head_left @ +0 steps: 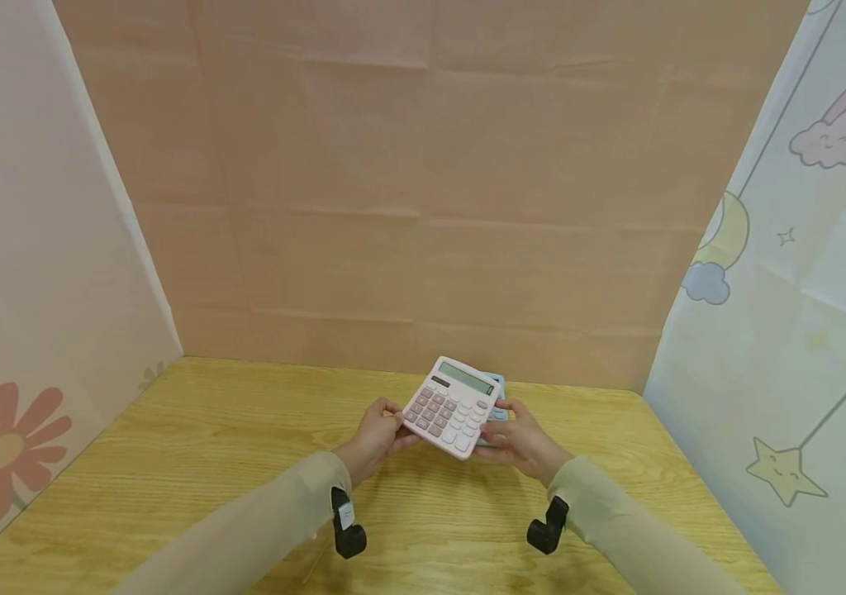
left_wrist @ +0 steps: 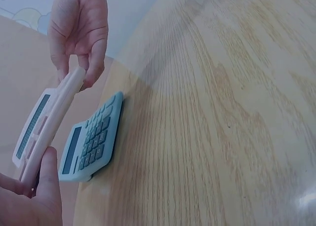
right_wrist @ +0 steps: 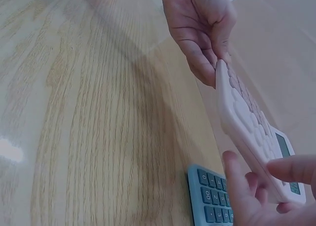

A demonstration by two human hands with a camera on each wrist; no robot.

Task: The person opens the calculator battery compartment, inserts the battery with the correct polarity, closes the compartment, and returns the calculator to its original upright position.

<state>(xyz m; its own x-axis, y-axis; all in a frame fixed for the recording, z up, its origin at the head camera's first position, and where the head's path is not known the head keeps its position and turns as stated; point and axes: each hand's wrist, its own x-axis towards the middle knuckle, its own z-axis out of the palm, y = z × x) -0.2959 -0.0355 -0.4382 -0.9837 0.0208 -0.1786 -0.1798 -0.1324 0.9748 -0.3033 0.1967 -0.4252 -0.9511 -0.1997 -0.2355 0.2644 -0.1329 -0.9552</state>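
Note:
A pale pink calculator (head_left: 453, 406) is held tilted above the table between both hands, its screen and keys facing up. My left hand (head_left: 378, 438) pinches its left edge, thumb on the near face and fingers beneath. At the opposite edge my right hand (head_left: 520, 440) grips it, the thumb lying near the keys and the other fingers under it. Behind and below, a blue calculator (left_wrist: 94, 139) rests on the table, apart from the pink one. In the head view the pink calculator hides most of it. The right wrist view shows only part of its dark keys.
The wooden table (head_left: 259, 413) runs back to an orange-brown backdrop (head_left: 423, 207). A white panel with a flower print (head_left: 2, 450) stands at left, and one with a star print (head_left: 787, 471) at right. Each wrist wears a black camera mount (head_left: 349, 529).

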